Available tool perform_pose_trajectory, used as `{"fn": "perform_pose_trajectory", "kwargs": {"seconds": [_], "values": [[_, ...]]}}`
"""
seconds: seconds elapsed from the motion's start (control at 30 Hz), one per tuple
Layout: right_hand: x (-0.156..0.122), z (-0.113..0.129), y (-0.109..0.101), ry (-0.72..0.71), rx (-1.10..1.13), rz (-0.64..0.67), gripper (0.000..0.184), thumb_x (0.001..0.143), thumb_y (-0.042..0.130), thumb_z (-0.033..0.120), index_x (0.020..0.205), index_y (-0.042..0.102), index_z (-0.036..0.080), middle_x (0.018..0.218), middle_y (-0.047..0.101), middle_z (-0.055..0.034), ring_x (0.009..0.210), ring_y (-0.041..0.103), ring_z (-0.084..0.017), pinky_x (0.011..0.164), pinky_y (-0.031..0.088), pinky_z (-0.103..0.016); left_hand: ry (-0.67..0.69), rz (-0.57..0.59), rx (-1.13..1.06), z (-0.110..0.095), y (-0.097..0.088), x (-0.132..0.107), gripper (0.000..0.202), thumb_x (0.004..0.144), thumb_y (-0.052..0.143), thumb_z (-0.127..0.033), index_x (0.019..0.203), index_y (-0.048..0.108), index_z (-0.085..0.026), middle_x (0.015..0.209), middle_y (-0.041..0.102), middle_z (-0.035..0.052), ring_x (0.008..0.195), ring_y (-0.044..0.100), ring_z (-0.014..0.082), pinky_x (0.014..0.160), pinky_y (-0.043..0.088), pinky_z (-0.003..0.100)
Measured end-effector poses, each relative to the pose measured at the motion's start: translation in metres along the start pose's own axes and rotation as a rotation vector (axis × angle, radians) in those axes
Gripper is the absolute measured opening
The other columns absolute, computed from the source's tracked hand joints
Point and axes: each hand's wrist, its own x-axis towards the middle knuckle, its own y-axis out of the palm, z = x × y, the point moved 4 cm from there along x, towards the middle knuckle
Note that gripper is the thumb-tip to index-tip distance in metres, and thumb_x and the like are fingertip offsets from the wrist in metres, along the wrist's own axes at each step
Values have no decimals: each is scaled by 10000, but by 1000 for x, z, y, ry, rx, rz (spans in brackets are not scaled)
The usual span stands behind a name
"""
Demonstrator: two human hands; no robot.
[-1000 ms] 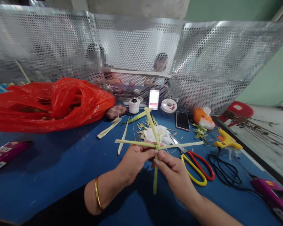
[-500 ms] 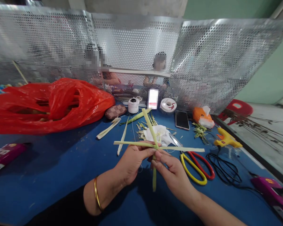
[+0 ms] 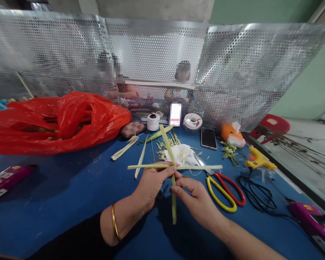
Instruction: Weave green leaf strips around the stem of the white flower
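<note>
Pale green leaf strips (image 3: 167, 144) form a cross in front of me, with arms pointing away, toward me, left and right. My left hand (image 3: 156, 182), with a gold bangle on the wrist, pinches the crossing point between thumb and fingers. Just below that point, my right hand (image 3: 191, 191) has thumb and fingertips closed on the strip that hangs toward me. Behind the cross lies a crumpled white tissue (image 3: 181, 154) among leaf scraps. Scissors with red and yellow handles (image 3: 222, 193) rest beside my right hand, their blades partly behind the right-hand strip.
A red plastic bag (image 3: 103, 115) fills the left. At the back stand a thread spool (image 3: 153, 122), a lit phone (image 3: 175, 113) and a ribbon roll (image 3: 193, 122). A dark phone (image 3: 208, 138), yellow glue gun (image 3: 260, 159) and purple power strips (image 3: 311, 220) surround the table; people sit behind perforated metal.
Both hands and the leaf cross have shifted slightly left. The left thumb now covers the crossing point, and my right fingers sit slightly lower on the near strip.
</note>
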Motion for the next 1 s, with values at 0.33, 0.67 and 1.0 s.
{"fn": "perform_pose_trajectory", "kwargs": {"seconds": [0.33, 0.67, 1.0], "values": [[6, -5, -7, 246, 391, -107, 355, 792, 655, 519, 816, 683, 166, 696, 646, -25, 690, 594, -181, 749, 475, -317, -23, 145, 2, -2, 9, -5, 335, 678, 683, -150, 1008, 734, -182, 887, 753, 57, 707, 646, 162, 606, 478, 251], [8, -4, -32, 186, 539, -251, 289, 778, 705, 427, 693, 640, 158, 477, 428, 54, 475, 381, -94, 493, 325, -236, -68, 426, 62, -13, 4, 9, 308, 727, 729, -152, 1033, 729, -181, 1067, 730, 95, 1025, 668, 242, 911, 477, 344], [8, -1, -29, 174, 601, -269, 318, 796, 683, 437, 648, 581, 175, 483, 396, 66, 470, 379, -96, 519, 351, -250, -19, 494, -53, -19, 2, 4, 380, 809, 702, -280, 1179, 670, -200, 1128, 713, 112, 1032, 670, 245, 931, 469, 357]]}}
